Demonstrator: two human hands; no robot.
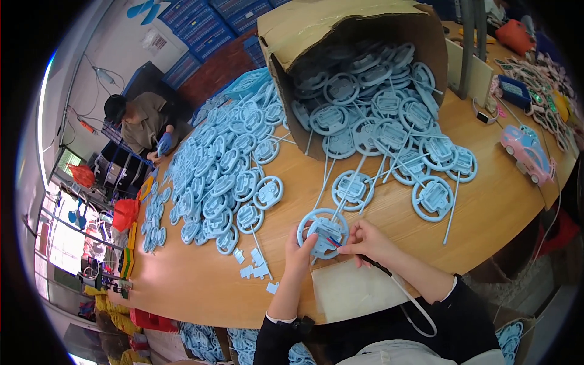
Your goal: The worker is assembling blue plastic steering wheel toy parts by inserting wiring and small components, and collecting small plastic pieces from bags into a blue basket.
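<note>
Near the table's front edge, my left hand [299, 249] grips a light blue toy steering wheel [323, 226] by its left rim, tilted with its flat centre plate showing. At the wheel's lower right, my right hand [366, 241] is closed round a slim dark pen-like tool [378, 265]. A pale cord [420, 307] runs from that tool down toward my lap. A small dark blue and red piece [333, 242] shows between the fingers and the wheel; whether it belongs to the tool, I cannot tell. Below my hands lies a pale sheet [353, 289].
A big heap of light blue wheels [225, 176] covers the table's left. More spill from a tipped cardboard box [359, 27], with loose wheels [433, 198] before it. Small blue plates [255, 264] lie beside my left forearm. A pink-blue toy car [528, 152] stands right. Another person [143, 125] sits far left.
</note>
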